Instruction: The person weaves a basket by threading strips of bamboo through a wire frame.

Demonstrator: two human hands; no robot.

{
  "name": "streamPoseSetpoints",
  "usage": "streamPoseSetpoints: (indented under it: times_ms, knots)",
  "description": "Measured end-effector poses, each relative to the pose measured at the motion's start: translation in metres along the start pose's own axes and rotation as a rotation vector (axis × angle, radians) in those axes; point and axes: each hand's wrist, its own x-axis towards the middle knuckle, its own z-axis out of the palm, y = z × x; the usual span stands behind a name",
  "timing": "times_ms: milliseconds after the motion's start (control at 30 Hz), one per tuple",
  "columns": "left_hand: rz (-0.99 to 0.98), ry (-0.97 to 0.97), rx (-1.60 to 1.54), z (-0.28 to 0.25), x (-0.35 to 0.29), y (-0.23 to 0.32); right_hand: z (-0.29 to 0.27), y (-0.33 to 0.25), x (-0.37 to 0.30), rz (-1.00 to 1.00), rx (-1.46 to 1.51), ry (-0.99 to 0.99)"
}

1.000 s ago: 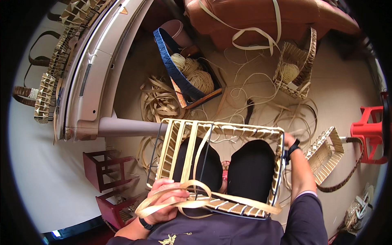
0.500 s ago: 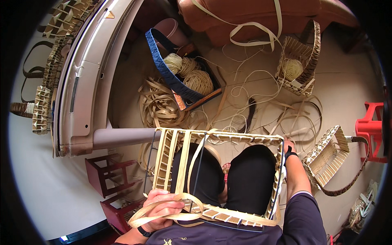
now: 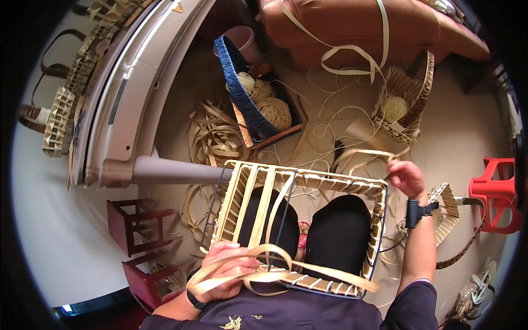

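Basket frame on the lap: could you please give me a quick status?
Left hand grips flat cane strips at frame's near rim. Right hand pinches strip loop at far corner. Basket frame partly woven.

2 hands (image 3: 231, 269) – 1 basket frame (image 3: 379, 192)

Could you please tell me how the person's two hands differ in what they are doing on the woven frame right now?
The left hand rests at the near edge of the woven frame, closed over a bundle of flat cane strips; the right hand is raised at the far right corner, pinching a single strip. The right wrist carries a black watch; the left a thin dark band. Both grip weaving strips.
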Motion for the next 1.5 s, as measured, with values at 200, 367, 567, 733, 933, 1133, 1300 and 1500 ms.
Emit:
streamPoseSetpoints:
  times_ms: [200, 367, 567, 733, 933, 1133, 1300, 1500]
  knots:
    - [0.194, 0.146, -0.021, 0.021, 0.018, -0.022, 0.101, -0.085, -0.047, -0.024, -0.390, 0.074]
    - [0.229, 0.259, -0.083, 0.048, 0.032, -0.031, 0.098, -0.120, -0.168, 0.016, -0.660, 0.414]
    - [0.358, 0.355, -0.098, 0.072, 0.051, -0.032, 0.156, -0.122, -0.209, -0.048, -0.971, 0.495]
    - [0.353, 0.410, -0.104, 0.080, 0.053, -0.033, 0.191, -0.125, -0.228, -0.136, -1.203, 0.536]
    - [0.428, 0.433, -0.032, 0.081, 0.067, -0.032, 0.212, -0.098, -0.267, -0.281, -1.414, 0.629]
    - [0.413, 0.427, -0.017, 0.084, 0.066, -0.025, 0.328, -0.017, -0.118, -0.448, -2.121, 0.207]
    - [0.400, 0.452, -0.042, 0.081, 0.070, -0.027, 0.317, -0.035, -0.112, -0.511, -1.812, 0.172]
    - [0.389, 0.412, -0.024, 0.081, 0.070, -0.024, 0.182, -0.108, -0.259, -0.360, -1.585, 0.751]
